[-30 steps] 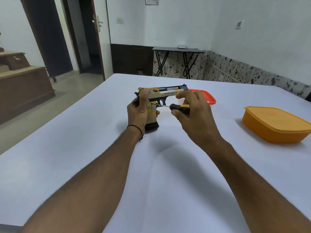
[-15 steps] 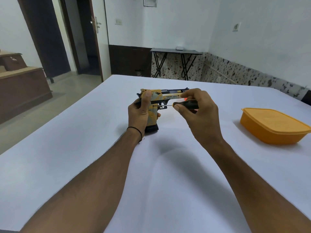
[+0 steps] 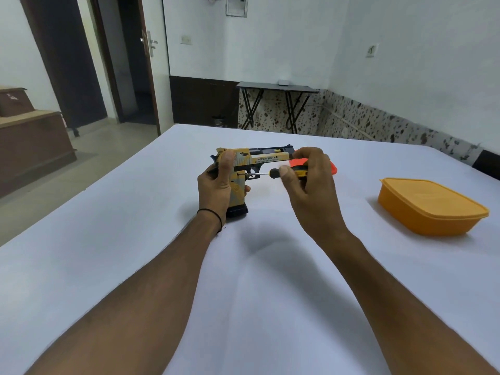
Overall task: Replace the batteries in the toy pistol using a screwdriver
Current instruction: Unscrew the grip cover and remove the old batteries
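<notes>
The yellow and black toy pistol [image 3: 259, 158] stands upright on its grip base on the white table [image 3: 135, 239], barrel pointing right. My left hand [image 3: 216, 185] grips its handle, thumb up along the rear. My right hand [image 3: 311, 182] pinches the black and yellow handle of a small screwdriver [image 3: 286, 173]. Its thin shaft runs left, and the tip meets the side of the grip just behind the trigger.
A closed orange plastic box [image 3: 430, 205] sits on the table at the right. A red lid or tray [image 3: 333, 167] lies flat behind my right hand, mostly hidden. Beyond the table are a folding table [image 3: 276, 89] and an open doorway.
The pistol stays in place in my left hand. My right hand's fingers have shifted round the screwdriver handle while the tip stays at the grip. The camera has tilted slightly.
</notes>
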